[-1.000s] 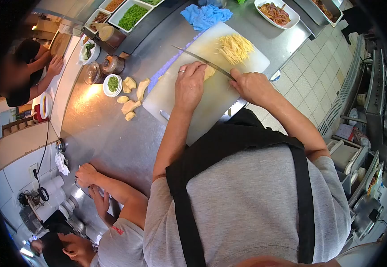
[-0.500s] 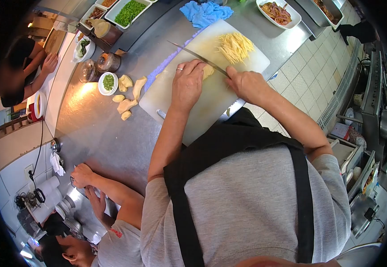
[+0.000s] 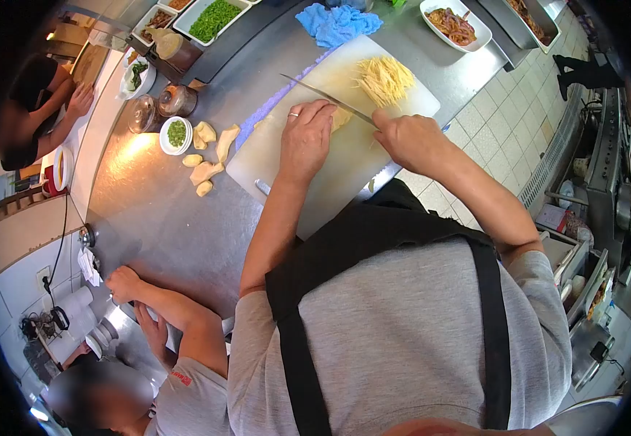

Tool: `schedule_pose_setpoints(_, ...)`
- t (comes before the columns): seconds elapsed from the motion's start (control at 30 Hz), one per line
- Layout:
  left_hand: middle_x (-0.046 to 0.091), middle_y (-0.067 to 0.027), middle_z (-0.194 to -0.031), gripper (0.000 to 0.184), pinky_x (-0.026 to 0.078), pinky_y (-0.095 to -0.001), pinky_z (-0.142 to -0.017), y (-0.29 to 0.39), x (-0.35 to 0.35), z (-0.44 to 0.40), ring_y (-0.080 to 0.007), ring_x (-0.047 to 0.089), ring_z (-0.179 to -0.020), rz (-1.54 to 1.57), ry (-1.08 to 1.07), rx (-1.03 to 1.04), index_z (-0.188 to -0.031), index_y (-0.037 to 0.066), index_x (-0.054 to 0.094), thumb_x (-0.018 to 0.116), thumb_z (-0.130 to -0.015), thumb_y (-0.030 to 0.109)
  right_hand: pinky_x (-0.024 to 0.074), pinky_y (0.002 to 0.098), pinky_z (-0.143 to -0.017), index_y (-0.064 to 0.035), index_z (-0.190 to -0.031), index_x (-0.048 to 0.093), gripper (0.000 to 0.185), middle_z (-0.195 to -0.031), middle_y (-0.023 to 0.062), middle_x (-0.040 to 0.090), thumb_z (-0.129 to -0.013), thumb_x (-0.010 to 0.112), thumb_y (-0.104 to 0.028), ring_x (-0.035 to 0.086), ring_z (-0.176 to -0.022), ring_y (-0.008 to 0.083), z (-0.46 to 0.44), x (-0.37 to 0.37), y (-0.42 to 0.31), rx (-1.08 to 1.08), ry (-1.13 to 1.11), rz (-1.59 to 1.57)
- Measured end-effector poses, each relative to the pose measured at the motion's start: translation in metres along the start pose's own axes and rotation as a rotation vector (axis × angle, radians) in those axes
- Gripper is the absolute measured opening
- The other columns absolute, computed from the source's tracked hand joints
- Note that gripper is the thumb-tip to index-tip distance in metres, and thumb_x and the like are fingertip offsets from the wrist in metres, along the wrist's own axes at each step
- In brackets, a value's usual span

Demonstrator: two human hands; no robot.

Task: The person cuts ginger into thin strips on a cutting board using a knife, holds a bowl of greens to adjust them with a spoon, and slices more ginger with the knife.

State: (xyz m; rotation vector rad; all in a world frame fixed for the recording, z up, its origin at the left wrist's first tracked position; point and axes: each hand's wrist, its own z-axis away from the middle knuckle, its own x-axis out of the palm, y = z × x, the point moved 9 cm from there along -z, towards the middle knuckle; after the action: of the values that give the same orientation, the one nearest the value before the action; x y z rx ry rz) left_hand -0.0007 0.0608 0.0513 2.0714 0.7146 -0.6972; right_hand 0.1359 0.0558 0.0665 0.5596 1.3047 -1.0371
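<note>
On the white cutting board [image 3: 330, 163], directly ahead of the torso, both hands are working apart, with the knife [image 3: 334, 99] lying between them. The left hand [image 3: 307, 145] is clamping pale root slices [image 3: 341, 118], apparently ginger, against the board; its fingertips are partly hiding behind the knuckles. The right hand [image 3: 408, 142] is closing round the knife's handle, and the blade is slanting past the left fingers, its tip pointing forward and leftward. Beyond the right hand, a heap of fine yellow strips [image 3: 386, 81] is resting on the board. Left of the left hand, peeled root pieces [image 3: 205, 173] are lying on the steel counter [image 3: 177, 225], near a small bowl of chopped greens [image 3: 177, 134]. A purple cloth [image 3: 266, 107] is showing along the board's left edge.

Principal hazard: the blade is running just beside the left fingertips, so an uncurled finger or a sideways drift of the edge could be causing a cut. Secondary hazards: moist slices could be sliding under weak pressure, giving uneven strips; a slipping cloth could be letting the board shift; a wide right-hand sweep could be scattering the heap.
</note>
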Motion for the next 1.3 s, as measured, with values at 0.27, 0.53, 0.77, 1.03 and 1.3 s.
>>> schedule_pose_setpoints(0.27, 0.064, -0.007, -0.102, 0.018, 0.047, -0.0361, -0.085, 0.001, -0.002, 0.0, -0.026, 0.058, -0.095, 0.021, 0.017, 0.014, -0.096, 0.004, 0.067, 0.063, -0.079, 0.004, 0.0515, 0.0482, -0.057, -0.0027, -0.094, 0.048, 0.02, -0.065, 0.0176, 0.064, -0.092, 0.053, -0.022, 0.066, -0.063, 0.0374, -0.005, 0.017, 0.004, 0.015, 0.051, -0.056)
schedule_pose_setpoints(0.53, 0.063, -0.0076, -0.102, 0.018, 0.047, -0.037, -0.086, 0.0, -0.003, 0.001, -0.0267, 0.058, -0.096, 0.015, 0.024, -0.005, -0.097, 0.004, 0.067, 0.063, -0.08, 0.003, 0.0514, 0.0476, -0.055, -0.0035, -0.095, 0.047, 0.02, -0.064, 0.0169, 0.063, -0.092, 0.052, -0.023, 0.065, -0.063, 0.0371, 0.001, 0.017, 0.0, 0.029, 0.034, -0.033)
schedule_pose_setpoints(0.77, 0.063, -0.0079, -0.1, 0.017, 0.047, -0.0368, -0.085, -0.003, -0.002, 0.003, -0.0265, 0.059, -0.094, 0.033, 0.035, -0.013, -0.096, 0.003, 0.068, 0.064, -0.08, 0.004, 0.0513, 0.0479, -0.055, -0.0041, -0.095, 0.046, 0.021, -0.063, 0.0177, 0.063, -0.092, 0.052, -0.024, 0.065, -0.062, 0.0379, 0.007, -0.005, -0.007, -0.018, 0.004, 0.018)
schedule_pose_setpoints(1.03, 0.064, -0.0074, -0.098, 0.015, 0.048, -0.0362, -0.083, -0.001, -0.004, 0.002, -0.0258, 0.059, -0.093, 0.026, 0.05, 0.002, -0.094, 0.003, 0.068, 0.065, -0.079, 0.005, 0.0514, 0.0478, -0.054, -0.004, -0.094, 0.047, 0.021, -0.065, 0.0176, 0.063, -0.092, 0.052, -0.024, 0.065, -0.064, 0.0374, 0.0, 0.002, -0.003, 0.008, 0.017, 0.015)
schedule_pose_setpoints(1.3, 0.065, -0.0064, -0.098, 0.014, 0.048, -0.0357, -0.083, -0.002, -0.005, 0.002, -0.0252, 0.06, -0.093, 0.025, 0.073, 0.002, -0.092, 0.004, 0.068, 0.066, -0.078, 0.005, 0.0518, 0.0478, -0.056, -0.004, -0.095, 0.047, 0.02, -0.066, 0.018, 0.064, -0.092, 0.052, -0.023, 0.066, -0.065, 0.0371, -0.007, 0.022, 0.002, 0.029, 0.028, -0.031)
